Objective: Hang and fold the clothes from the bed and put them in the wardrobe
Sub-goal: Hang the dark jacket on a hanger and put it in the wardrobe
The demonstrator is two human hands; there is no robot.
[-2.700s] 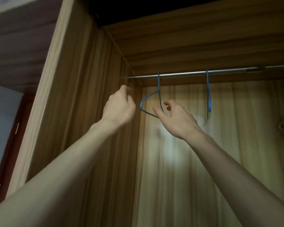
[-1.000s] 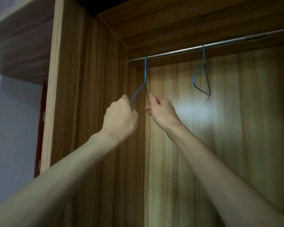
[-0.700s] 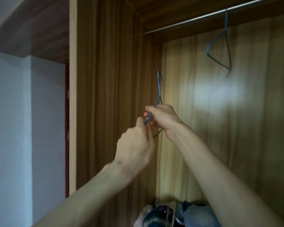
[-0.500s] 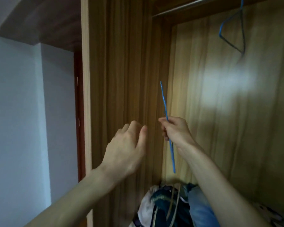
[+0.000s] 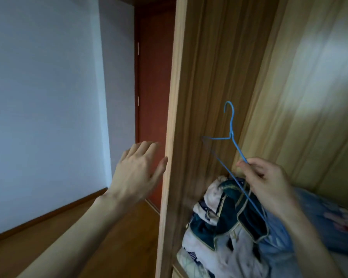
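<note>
My right hand (image 5: 267, 183) pinches a thin blue wire hanger (image 5: 232, 135) by one sloping arm, hook up, inside the wooden wardrobe (image 5: 215, 77). My left hand (image 5: 138, 169) is spread, fingers straight, holding nothing, just left of the wardrobe's front edge post (image 5: 172, 137). Below the hanger, a heap of clothes (image 5: 225, 227) in white, dark teal and light blue lies on the wardrobe floor.
A pale wall (image 5: 48, 97) fills the left, with a reddish-brown door (image 5: 155, 77) behind the wardrobe post. Wooden floor (image 5: 88, 227) runs along the skirting at lower left. The wardrobe's back panel (image 5: 309, 97) is lit on the right.
The hanger came off the rail and down with my right hand. My left hand let go of it and swung left past the wardrobe post. The view dropped and turned left.
</note>
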